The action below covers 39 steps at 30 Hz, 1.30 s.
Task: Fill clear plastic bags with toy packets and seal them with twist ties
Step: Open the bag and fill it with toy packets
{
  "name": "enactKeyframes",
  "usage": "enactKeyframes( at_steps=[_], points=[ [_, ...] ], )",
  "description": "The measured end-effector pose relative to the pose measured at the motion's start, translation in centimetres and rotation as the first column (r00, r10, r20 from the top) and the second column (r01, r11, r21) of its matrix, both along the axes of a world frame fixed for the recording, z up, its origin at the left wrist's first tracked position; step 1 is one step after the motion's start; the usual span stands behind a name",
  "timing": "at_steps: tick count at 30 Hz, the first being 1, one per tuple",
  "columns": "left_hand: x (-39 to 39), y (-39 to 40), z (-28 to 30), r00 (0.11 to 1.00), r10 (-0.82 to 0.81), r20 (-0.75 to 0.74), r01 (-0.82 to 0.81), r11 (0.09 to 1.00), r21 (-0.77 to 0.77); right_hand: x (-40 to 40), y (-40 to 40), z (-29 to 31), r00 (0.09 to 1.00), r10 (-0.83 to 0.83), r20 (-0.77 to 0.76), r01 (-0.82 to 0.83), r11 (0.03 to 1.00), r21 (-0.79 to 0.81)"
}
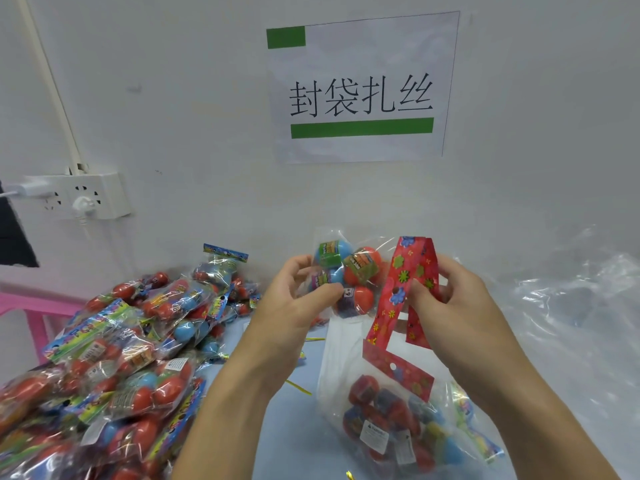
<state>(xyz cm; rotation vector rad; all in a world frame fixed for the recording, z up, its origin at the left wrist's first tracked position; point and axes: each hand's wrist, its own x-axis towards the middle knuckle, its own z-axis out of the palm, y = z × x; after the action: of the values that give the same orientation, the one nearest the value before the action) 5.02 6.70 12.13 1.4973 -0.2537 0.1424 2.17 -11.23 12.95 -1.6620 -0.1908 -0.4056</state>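
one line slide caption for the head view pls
Both hands hold a toy packet by its red header card above a part-filled clear bag.

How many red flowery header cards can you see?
2: one red header card held up by the right hand, one red header card on the packet lying below. Others may be hidden.

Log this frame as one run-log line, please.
stage: packing | left hand: grips toy packet | right hand: pinches red header card | clear bag: open, partly filled | twist ties: loose on table
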Motion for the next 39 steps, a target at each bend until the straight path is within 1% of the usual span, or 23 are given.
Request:
enactKeyframes(
  at_steps=[2, 7, 10, 12, 14, 15, 18, 20, 22, 25, 30, 33, 36, 39],
  points=[
    [0.0, -0.1, -0.1, 1.000, -0.020, -0.004, 0.020, 1.000, 0.004, -0.1, 0.1, 0.1, 1.000, 0.013, 0.002, -0.013, 1.000, -0.013],
    [-0.1, -0.5, 0.1, 0.999, -0.031, -0.013, 0.031, 0.999, -0.038, 0.1, 0.4, 0.4, 0.998, 0.058, -0.034, -0.056, 0.996, 0.069],
    [-0.2, -0.6, 0.1, 1.000, -0.006, 0.025, 0.005, 1.000, 0.014, 0.1, 0.4, 0.5, 0.988, 0.151, -0.043, -0.144, 0.979, 0.141],
    [-0.3, -0.9, 0.3, 0.997, 0.017, 0.078, -0.021, 0.998, 0.051, -0.1, 0.5, 0.3, 0.984, 0.180, 0.011, -0.181, 0.979, 0.099],
    [-0.5, -1.3, 0.4, 0.992, 0.014, 0.123, -0.025, 0.996, 0.089, -0.3, 0.7, 0.2, 0.988, 0.134, 0.070, -0.135, 0.991, 0.007],
    [-0.6, -1.5, 0.4, 0.991, 0.002, 0.136, -0.016, 0.994, 0.108, -0.3, 0.8, 0.1, 0.990, 0.102, 0.093, -0.102, 0.995, -0.004],
    [-0.9, -1.6, 0.5, 0.989, -0.059, 0.137, 0.039, 0.989, 0.144, 0.0, 0.6, 0.0, 0.992, 0.025, 0.121, -0.033, 0.998, 0.060],
    [-0.9, -1.6, 0.5, 0.987, -0.090, 0.131, 0.071, 0.986, 0.148, 0.1, 0.4, 0.0, 0.991, 0.000, 0.137, -0.007, 0.998, 0.054],
    [-1.0, -1.6, 0.4, 0.987, -0.114, 0.116, 0.098, 0.986, 0.132, 0.0, 0.3, 0.1, 0.989, -0.010, 0.147, 0.007, 1.000, 0.025],
    [-1.0, -1.9, 0.6, 0.988, -0.145, 0.050, 0.143, 0.988, 0.056, -0.1, 0.4, 0.2, 0.985, -0.022, 0.169, 0.029, 0.999, -0.038],
    [-0.6, -2.8, 0.6, 0.998, -0.011, -0.064, 0.005, 0.995, -0.099, -0.2, 0.7, 0.2, 0.983, 0.008, 0.183, 0.009, 0.996, -0.089],
    [-0.6, -2.7, 0.8, 0.991, 0.002, -0.131, -0.018, 0.993, -0.120, -0.4, 1.0, 0.2, 0.980, 0.045, 0.194, -0.024, 0.994, -0.109],
    [-0.5, -2.8, 0.6, 0.994, 0.049, -0.095, -0.059, 0.993, -0.105, -0.5, 1.0, 0.2, 0.983, 0.069, 0.169, -0.049, 0.992, -0.116],
    [-0.7, -3.3, 0.4, 0.991, 0.132, -0.009, -0.132, 0.981, -0.143, -0.8, 1.1, 0.4, 0.985, 0.098, 0.144, -0.084, 0.991, -0.101]
  ],
)
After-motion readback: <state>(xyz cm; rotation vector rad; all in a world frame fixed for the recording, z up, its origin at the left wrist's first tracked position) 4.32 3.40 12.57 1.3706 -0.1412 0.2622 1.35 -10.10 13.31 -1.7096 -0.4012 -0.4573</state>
